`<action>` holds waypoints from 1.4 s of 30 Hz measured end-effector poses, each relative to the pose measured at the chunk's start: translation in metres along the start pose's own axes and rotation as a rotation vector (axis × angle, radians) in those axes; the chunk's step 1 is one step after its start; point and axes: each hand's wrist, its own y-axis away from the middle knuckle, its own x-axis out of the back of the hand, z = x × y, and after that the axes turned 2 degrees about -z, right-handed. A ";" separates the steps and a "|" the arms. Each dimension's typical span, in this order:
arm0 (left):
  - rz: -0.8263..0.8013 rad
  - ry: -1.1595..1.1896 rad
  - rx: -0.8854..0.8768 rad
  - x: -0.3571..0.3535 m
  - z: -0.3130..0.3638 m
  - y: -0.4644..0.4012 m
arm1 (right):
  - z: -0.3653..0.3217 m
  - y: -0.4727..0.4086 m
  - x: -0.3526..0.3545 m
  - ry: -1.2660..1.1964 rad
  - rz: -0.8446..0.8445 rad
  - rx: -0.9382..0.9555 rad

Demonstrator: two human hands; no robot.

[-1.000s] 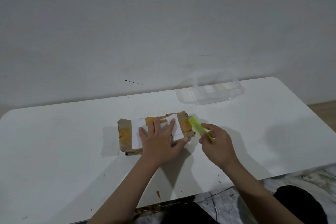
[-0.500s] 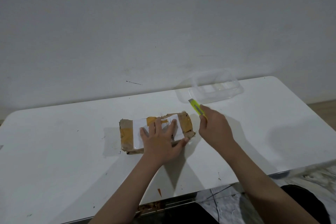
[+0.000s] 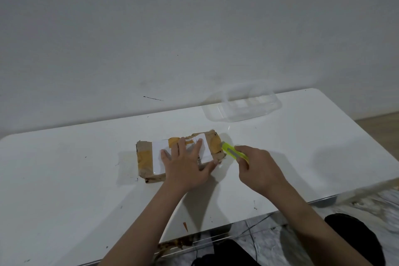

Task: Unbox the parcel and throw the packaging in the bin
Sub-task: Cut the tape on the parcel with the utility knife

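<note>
A flat brown parcel [image 3: 149,157] with yellow tape and a white label lies on the white table [image 3: 75,179]. My left hand [image 3: 187,166] rests flat on top of it, fingers spread, pressing down on its right half. My right hand [image 3: 259,168] is closed around a yellow-green utility knife [image 3: 234,151]. The knife's front end touches the parcel's right end. No bin is in sight.
A clear plastic container [image 3: 244,103] sits at the table's back edge, against the grey wall. Below the table's near edge are a patterned floor with cables [image 3: 257,242] and a dark shape [image 3: 356,235] at the lower right.
My right hand had lifted the knife up past the parcel's far right corner; it has now come back down, with the knife's tip at the parcel's right end. My left hand stays put.
</note>
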 end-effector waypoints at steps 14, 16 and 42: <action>-0.045 0.013 0.023 0.003 0.001 -0.003 | -0.015 -0.015 -0.028 0.150 0.016 -0.033; -0.037 0.002 0.027 0.002 0.001 -0.004 | -0.015 -0.016 -0.029 0.131 0.032 -0.033; -0.002 0.003 0.059 0.002 0.002 -0.007 | -0.017 -0.052 0.023 0.141 -0.079 0.012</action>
